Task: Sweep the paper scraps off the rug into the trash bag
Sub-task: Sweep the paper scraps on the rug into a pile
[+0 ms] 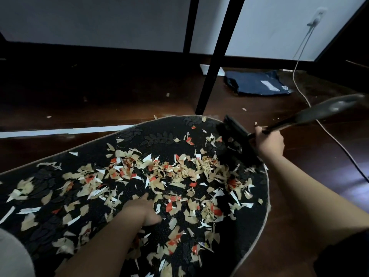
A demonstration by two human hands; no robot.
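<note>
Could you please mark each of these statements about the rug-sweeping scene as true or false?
1. The right hand grips the brush. True.
2. The left hand holds a dustpan. False: it rests on the rug among the paper scraps, holding nothing.
3. The rug is already swept. False: scraps cover most of it.
4. A dark blue bag lies on the floor beyond the rug. True.
5. The brush head is at the rug's right edge. True.

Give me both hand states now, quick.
Left hand: open, fingers flat on the rug.
Right hand: closed, gripping the brush handle.
</note>
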